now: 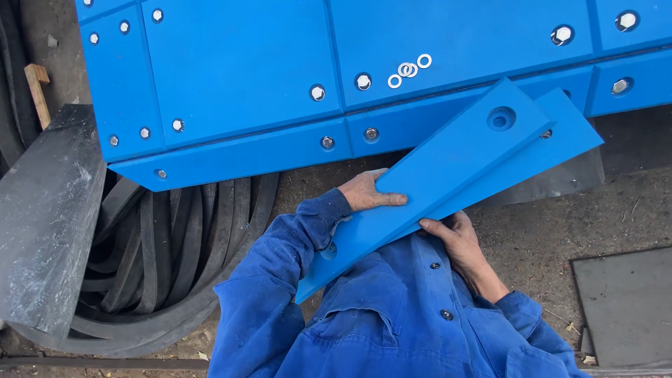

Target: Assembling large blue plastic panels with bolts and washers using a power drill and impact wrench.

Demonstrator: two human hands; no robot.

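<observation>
A long blue plastic strip (448,168) with a round recessed hole near its far end lies slanted across my body, its near end against my blue work jacket. My left hand (367,192) rests flat on the strip's upper face near the middle. My right hand (458,238) grips the strip's lower edge from underneath. Beyond it lies a large assembly of blue panels (238,70) fastened with bolts, with several loose steel washers (408,69) lying on top.
Coiled black rubber strips (161,252) lie on the ground at left, beside a thick dark rubber slab (45,210). A grey mat (626,304) sits at lower right on the dirt floor. A wooden stick (36,87) stands at far left.
</observation>
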